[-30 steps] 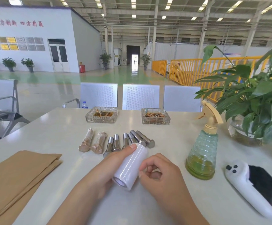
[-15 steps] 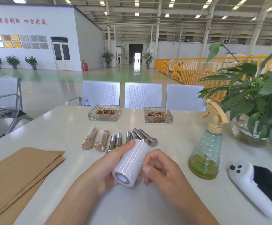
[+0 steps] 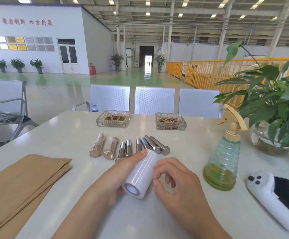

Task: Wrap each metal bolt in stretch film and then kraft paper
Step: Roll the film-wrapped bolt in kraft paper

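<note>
My left hand (image 3: 117,176) grips a white roll of stretch film (image 3: 141,175) above the table, thumb along its top. My right hand (image 3: 176,185) sits against the roll's right side with curled fingertips picking at the film's surface. Just beyond the roll lie several bare metal bolts (image 3: 150,145) in a loose row. Left of them are two bolts wrapped in brown kraft paper (image 3: 104,147). A stack of kraft paper sheets (image 3: 19,187) lies at the near left.
White table (image 3: 71,135) with two glass ashtrays (image 3: 113,118) at the back. On the right stand a green spray bottle (image 3: 223,163), a potted plant (image 3: 274,107), and a white controller on a dark phone (image 3: 276,199). Chairs stand behind the table.
The roll has tipped so its open end faces me more. My right fingers have shifted along the roll's right side.
</note>
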